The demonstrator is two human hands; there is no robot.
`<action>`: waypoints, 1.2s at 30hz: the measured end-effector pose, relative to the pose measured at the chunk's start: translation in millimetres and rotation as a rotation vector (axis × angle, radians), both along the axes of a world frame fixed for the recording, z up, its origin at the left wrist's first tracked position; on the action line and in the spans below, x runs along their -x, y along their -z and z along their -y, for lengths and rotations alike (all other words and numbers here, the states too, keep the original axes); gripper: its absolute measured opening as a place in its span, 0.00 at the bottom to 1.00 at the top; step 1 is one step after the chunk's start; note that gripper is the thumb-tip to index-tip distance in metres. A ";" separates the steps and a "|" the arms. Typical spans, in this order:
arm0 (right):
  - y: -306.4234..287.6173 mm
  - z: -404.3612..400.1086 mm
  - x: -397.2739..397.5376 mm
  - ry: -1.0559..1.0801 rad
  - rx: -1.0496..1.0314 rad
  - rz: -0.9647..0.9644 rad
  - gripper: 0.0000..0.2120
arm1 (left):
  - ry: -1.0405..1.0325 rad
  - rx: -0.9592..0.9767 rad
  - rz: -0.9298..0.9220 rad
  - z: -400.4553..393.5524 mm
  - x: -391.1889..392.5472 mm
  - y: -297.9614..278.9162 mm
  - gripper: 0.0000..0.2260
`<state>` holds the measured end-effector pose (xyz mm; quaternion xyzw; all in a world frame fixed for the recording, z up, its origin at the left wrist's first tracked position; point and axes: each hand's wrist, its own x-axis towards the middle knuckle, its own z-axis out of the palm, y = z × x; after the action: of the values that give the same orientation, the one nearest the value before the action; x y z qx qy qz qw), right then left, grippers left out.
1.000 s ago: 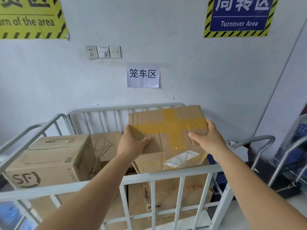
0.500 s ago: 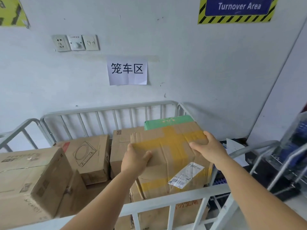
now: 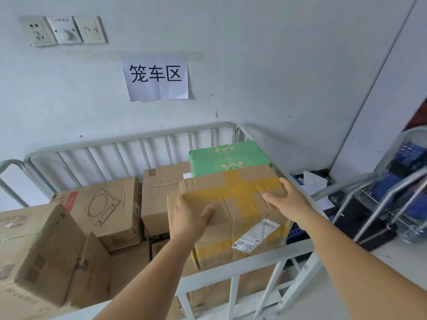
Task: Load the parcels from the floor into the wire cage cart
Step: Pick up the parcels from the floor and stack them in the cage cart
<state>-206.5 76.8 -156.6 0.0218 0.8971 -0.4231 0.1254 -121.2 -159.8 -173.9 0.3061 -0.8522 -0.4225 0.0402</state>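
A cardboard parcel (image 3: 233,204) with a yellow tape cross and a white shipping label is inside the white wire cage cart (image 3: 129,142), at its right side, resting on other boxes. My left hand (image 3: 188,218) grips its near left corner, thumb on top. My right hand (image 3: 286,200) holds its right edge, fingers curled over the top. A green wrapped parcel (image 3: 228,157) lies just behind it against the back rail.
Several cardboard boxes fill the cart: one with a cooker drawing (image 3: 104,206), one plain (image 3: 159,190), a large one at near left (image 3: 39,255). A second metal cart (image 3: 397,195) with blue crates stands at right. The wall carries a paper sign (image 3: 156,77).
The parcel has moved forward and down over the front rail into the cart. My view has tilted down, and the green parcel behind now shows fully.
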 end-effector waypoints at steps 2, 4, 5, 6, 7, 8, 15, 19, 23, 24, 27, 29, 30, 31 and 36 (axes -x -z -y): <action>-0.4 2.5 1.0 -0.007 -0.044 -0.020 0.41 | 0.021 0.018 0.032 1.1 1.9 -1.4 0.39; -2.9 5.7 -0.3 -0.010 -0.109 -0.036 0.41 | 0.060 0.056 0.057 2.3 2.4 -4.3 0.39; -4.5 7.4 -1.8 -0.013 -0.160 -0.051 0.40 | 0.082 0.084 0.063 3.3 2.3 -5.6 0.40; -6.5 8.9 -4.2 -0.015 -0.223 -0.077 0.40 | 0.105 0.124 0.067 3.7 2.2 -7.0 0.41; -8.1 10.3 -7.8 -0.015 -0.281 -0.108 0.39 | 0.131 0.176 0.068 3.8 1.3 -8.9 0.41; -9.9 11.7 -13.0 -0.014 -0.328 -0.141 0.39 | 0.158 0.241 0.072 3.1 0.0 -11.6 0.41; -20.8 11.7 -82.7 -0.029 -0.466 -0.260 0.37 | 0.493 0.636 -0.011 -14.9 -30.1 -35.5 0.35; -21.0 0.5 -144.7 0.027 -0.556 -0.252 0.37 | 0.712 0.661 -0.060 -30.1 -65.7 -41.0 0.35; -21.9 -16.8 -217.4 0.131 -0.609 -0.226 0.35 | 0.873 0.691 -0.080 -47.4 -109.3 -40.8 0.34; -21.9 -22.2 -237.4 0.165 -0.607 -0.216 0.35 | 0.909 0.698 -0.079 -53.7 -121.1 -39.8 0.34; -18.6 -40.1 -295.1 0.267 -0.601 -0.178 0.35 | 1.020 0.721 -0.084 -77.9 -154.4 -34.3 0.34; -13.9 -54.7 -332.8 0.331 -0.608 -0.141 0.35 | 1.097 0.712 -0.097 -97.6 -176.0 -31.1 0.33; -11.2 -62.7 -351.4 0.362 -0.615 -0.122 0.35 | 1.134 0.702 -0.107 -107.8 -186.6 -30.1 0.33; -8.1 -71.3 -369.9 0.395 -0.621 -0.107 0.34 | 1.169 0.695 -0.123 -118.3 -196.5 -29.2 0.33; 7.6 -111.4 -462.0 0.562 -0.605 -0.025 0.36 | 1.373 0.686 -0.207 -176.4 -245.1 -24.5 0.34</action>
<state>255.5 188.2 -164.1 0.2967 0.9416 -0.1584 -0.0182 123.9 16.6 -149.3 -0.3613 -0.9261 -0.0918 -0.0589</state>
